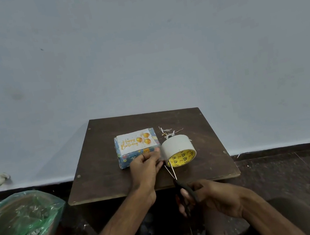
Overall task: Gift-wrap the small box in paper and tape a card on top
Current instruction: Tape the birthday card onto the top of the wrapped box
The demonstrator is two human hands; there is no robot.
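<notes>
Head view: a small box (131, 159) wrapped in blue paper with little pictures sits near the middle of the brown worktop (101, 166). A white card (136, 142) lies flat on top of it. The card says "Happy Birthday" in gold letters, next to three gold balloons.

Just beside the box, toward the right edge, a white tape roll (176, 144) lies tipped. Its yellow inside has small dark marks, too tiny to read.

The left hand (147, 167) is at the box's near right corner, fingers pressed together and pinching a strip of tape (163, 157) pulled from the roll. The right hand (213, 195) grips black-handled scissors (186, 189) at the near edge, with the blades apart and pointing at the strip.

Paper scraps (167, 131) lie behind the roll. A green plastic bag (21, 215) sits on the floor to the left.
</notes>
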